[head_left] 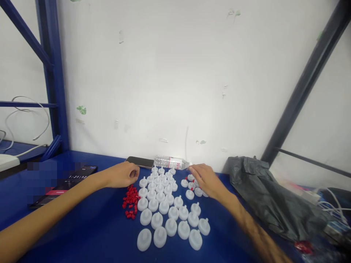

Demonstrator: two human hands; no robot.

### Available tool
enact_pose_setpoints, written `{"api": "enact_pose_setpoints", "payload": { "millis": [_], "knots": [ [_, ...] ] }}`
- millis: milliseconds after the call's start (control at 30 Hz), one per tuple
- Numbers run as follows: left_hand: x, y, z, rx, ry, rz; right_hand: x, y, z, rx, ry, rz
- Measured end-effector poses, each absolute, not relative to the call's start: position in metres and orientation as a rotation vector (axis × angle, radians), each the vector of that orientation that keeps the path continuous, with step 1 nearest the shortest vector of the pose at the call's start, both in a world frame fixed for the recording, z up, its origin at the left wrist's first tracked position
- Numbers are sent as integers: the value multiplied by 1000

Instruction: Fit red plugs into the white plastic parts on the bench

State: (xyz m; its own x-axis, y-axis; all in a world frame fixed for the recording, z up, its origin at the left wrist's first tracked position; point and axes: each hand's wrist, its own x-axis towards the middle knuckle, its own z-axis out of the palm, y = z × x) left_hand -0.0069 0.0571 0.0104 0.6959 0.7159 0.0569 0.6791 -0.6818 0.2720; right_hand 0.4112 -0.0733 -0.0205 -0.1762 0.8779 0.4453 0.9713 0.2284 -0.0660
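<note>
Many white round nozzle-topped caps (163, 207) stand in loose rows on the blue table. My left hand (124, 174) is closed with curled fingers just above a pile of small red caps (131, 199); whatever its fingertips pinch is hidden. On the other side, my right hand (204, 177) reaches over a smaller group of white caps (189, 194), several with a red cap (192, 189) on the nozzle. Its fingers are stretched out and point left, near the neck of a clear plastic bottle. The hand covers part of this group.
Against the wall lie the bottle (170, 162) and a dark phone (141, 162). Another phone (65, 184) showing a timer rests at left, beneath my forearm. A black plastic bag (263, 190) sits at right, beside white cables (331, 204). Blue metal posts (56, 73) rise at left.
</note>
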Motion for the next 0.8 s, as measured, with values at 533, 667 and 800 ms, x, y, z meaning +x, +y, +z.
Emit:
{"api": "enact_pose_setpoints", "payload": {
  "millis": [533, 667, 800],
  "knots": [
    [-8, 66, 0, 2566, 1081, 125, 353, -14, -9, -1814, -2354, -223],
    [-9, 62, 1, 2608, 1073, 169, 369, -44, -8, -1760, -2206, -342],
    [-12, 61, -2, 2696, 1085, 226, 384, -69, -18, -1677, -2038, -453]
  ]
}}
